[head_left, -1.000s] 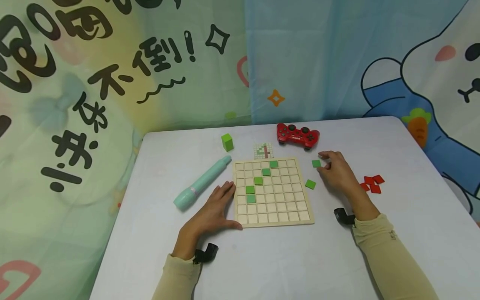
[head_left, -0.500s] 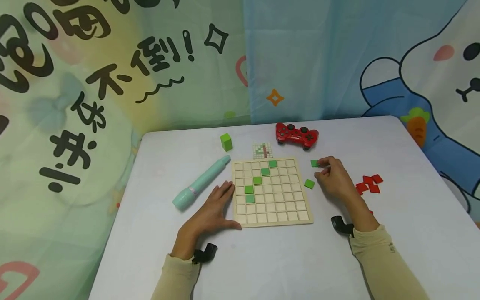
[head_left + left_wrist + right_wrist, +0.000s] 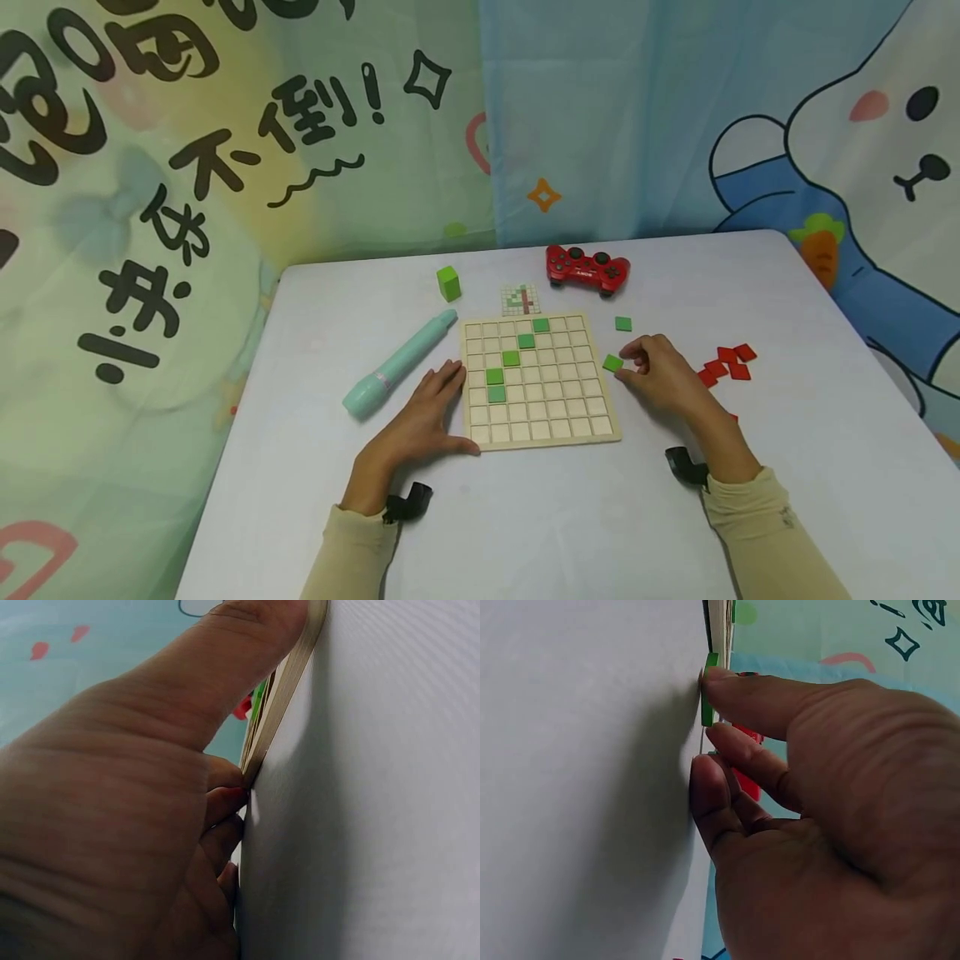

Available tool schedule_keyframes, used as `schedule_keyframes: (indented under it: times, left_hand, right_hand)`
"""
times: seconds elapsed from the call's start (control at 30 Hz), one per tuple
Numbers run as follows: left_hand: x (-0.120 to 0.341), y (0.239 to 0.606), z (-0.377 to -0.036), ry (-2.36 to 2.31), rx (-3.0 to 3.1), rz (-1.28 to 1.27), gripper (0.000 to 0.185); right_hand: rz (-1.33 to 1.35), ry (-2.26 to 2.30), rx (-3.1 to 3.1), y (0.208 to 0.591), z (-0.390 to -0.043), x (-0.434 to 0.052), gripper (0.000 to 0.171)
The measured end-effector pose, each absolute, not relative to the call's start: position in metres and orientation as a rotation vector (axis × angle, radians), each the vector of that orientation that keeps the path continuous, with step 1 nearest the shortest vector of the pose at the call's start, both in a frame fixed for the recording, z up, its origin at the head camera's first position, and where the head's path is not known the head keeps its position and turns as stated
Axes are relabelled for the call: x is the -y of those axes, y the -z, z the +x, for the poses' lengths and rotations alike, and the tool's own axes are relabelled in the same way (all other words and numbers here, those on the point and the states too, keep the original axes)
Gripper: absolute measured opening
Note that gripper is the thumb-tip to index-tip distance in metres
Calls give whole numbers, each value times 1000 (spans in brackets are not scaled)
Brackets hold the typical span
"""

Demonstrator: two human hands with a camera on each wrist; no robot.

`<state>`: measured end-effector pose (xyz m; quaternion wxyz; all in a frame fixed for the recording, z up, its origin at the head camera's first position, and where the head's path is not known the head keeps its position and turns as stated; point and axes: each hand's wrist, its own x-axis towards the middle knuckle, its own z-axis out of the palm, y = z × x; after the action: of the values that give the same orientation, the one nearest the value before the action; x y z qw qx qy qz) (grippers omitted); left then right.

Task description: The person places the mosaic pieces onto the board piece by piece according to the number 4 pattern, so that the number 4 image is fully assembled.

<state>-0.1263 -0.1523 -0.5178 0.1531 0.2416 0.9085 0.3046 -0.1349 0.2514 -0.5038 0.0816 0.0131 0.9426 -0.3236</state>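
head view: right hand (image 3: 660, 379) pinches the green tile (image 3: 612, 362) just right of the wooden grid board (image 3: 537, 421), which the flat, relaxed left hand (image 3: 420, 421) steadies at its left edge.

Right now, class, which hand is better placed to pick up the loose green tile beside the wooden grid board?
The right hand: its fingertips already touch the green tile. The left hand rests against the board at its far edge.

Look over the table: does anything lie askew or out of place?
Nothing is damaged or spilled. The loose green tile at the right hand lies turned diagonally beside the wooden grid board, and the red tiles sit in a loose heap.
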Motion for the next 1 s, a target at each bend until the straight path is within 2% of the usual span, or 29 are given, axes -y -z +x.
schedule_keyframes:
  times: [0.23,0.4,0.7,1.0]
  left_hand:
    - [153,518,-126,-875,-2599,681,127]
    - [153,518,-126,-876,-2599,686,128]
    - [155,516,-128,-853,-2609,685,128]
    - [153,516,-127,-863,-2598,681,127]
  right_hand:
    - [26,909,-2843,503,-136,-248,34]
    - [-31,900,-2830,487,-135,-239,33]
    - [-417,797,-2706,457,-139,-182,22]
    - [-665,700,-2635,468,-146,-133,16]
